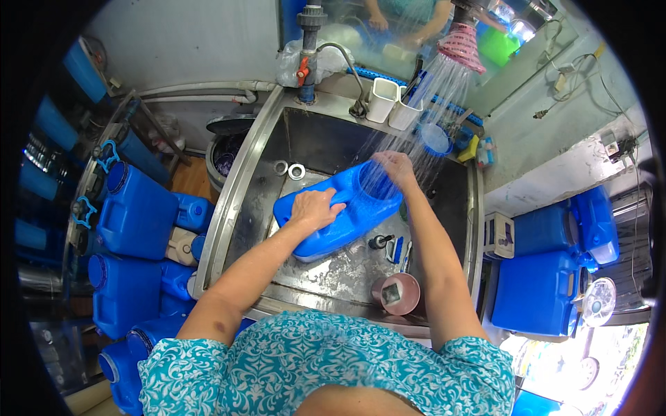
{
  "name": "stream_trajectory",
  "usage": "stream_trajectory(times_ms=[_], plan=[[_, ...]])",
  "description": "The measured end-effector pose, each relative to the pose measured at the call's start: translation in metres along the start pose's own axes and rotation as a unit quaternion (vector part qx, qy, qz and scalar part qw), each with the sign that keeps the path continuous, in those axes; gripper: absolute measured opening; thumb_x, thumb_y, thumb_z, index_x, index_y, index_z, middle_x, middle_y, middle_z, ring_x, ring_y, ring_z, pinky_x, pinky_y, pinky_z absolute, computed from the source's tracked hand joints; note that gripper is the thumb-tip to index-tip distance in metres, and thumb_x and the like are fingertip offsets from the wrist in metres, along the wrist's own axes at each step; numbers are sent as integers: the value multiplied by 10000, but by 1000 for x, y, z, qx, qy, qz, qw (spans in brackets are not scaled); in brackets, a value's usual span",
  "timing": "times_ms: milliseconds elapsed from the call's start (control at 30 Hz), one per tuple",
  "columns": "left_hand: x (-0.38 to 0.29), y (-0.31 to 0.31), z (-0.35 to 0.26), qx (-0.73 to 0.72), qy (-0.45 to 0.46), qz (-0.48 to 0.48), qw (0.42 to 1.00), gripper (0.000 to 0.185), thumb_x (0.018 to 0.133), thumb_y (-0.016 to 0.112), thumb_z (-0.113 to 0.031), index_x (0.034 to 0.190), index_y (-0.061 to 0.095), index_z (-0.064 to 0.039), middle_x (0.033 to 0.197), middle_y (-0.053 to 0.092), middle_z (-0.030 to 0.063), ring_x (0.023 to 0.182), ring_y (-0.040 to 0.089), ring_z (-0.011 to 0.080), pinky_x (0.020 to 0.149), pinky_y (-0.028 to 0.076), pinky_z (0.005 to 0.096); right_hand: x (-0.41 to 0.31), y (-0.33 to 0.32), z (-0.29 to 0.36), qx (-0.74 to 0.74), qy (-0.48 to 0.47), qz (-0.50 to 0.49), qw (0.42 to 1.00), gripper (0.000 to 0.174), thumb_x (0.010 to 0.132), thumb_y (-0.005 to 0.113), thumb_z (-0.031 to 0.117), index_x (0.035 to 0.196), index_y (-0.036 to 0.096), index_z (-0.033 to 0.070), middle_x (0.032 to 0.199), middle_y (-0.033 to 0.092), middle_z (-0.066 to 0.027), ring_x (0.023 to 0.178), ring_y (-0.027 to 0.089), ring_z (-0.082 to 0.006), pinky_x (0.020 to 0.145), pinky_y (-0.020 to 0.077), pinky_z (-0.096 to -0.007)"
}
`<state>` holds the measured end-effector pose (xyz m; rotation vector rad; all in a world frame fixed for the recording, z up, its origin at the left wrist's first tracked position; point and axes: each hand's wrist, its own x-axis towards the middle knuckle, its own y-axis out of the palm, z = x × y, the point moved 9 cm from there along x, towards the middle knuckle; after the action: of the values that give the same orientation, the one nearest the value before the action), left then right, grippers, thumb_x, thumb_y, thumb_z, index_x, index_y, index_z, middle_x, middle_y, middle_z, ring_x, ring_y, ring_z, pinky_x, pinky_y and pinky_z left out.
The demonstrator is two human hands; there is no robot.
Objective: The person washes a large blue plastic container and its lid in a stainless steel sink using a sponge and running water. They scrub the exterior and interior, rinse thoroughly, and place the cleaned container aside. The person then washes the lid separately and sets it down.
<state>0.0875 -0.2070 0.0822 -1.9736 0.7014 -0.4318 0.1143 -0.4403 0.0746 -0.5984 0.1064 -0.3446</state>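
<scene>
A blue plastic water container [333, 229] lies tilted in a stainless-steel sink [333, 278], its wide round mouth facing up and to the right. My left hand [312, 209] grips its moulded handle. At the rim of the mouth, my right hand [398, 167] has its fingers curled over the edge, partly behind falling water. That water pours from a shower head [461, 47] wrapped in pink printed material, onto the right hand and into the opening. Two white ring-shaped fittings [296, 171] rest on the sink floor left of the container.
Near my right forearm lie a blue-and-white brush [397, 250], a black-handled tool [381, 241] and a pink cup [408, 294]. White plastic holders [383, 100] and a yellow sponge [469, 149] line the back ledge. More blue containers [138, 210] crowd the left; others [536, 294] stand right.
</scene>
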Motion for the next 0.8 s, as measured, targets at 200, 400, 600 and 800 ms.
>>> stream_trajectory(times_ms=[200, 400, 600, 800], plan=[[8, 48, -24, -144, -190, -15, 971, 465, 887, 584, -385, 1227, 533, -73, 989, 675, 213, 937, 648, 374, 783, 499, 469, -65, 12, -24, 55, 117, -223, 966, 853, 764, 717, 263, 1430, 289, -56, 1484, 297, -300, 1391, 303, -388, 1134, 257, -368], [9, 114, -17, -685, -236, 32, 689, 335, 939, 504, -150, 1258, 498, -46, 1105, 619, 103, 1043, 576, 206, 826, 461, 368, -110, 27, -8, 84, 126, -207, 966, 807, 729, 705, 77, 1430, 318, -25, 1175, 588, -225, 1064, 602, -325, 891, 497, -405], [-48, 138, 129, -558, -334, -125, 749, 225, 859, 602, -149, 1070, 580, -76, 911, 575, 61, 822, 513, 169, 767, 428, 330, -109, 63, 3, 216, 192, -66, 955, 604, 695, 689, -55, 1245, 455, 27, 763, 589, -118, 475, 531, -163, 368, 400, -309], [-100, 218, 239, -530, -556, 36, 640, 258, 859, 611, -319, 1024, 567, -126, 819, 477, 45, 712, 423, 192, 775, 422, 465, -140, 71, 55, 190, 126, 66, 971, 568, 701, 676, -92, 1204, 458, 57, 614, 538, -40, 409, 478, -131, 349, 342, -276]])
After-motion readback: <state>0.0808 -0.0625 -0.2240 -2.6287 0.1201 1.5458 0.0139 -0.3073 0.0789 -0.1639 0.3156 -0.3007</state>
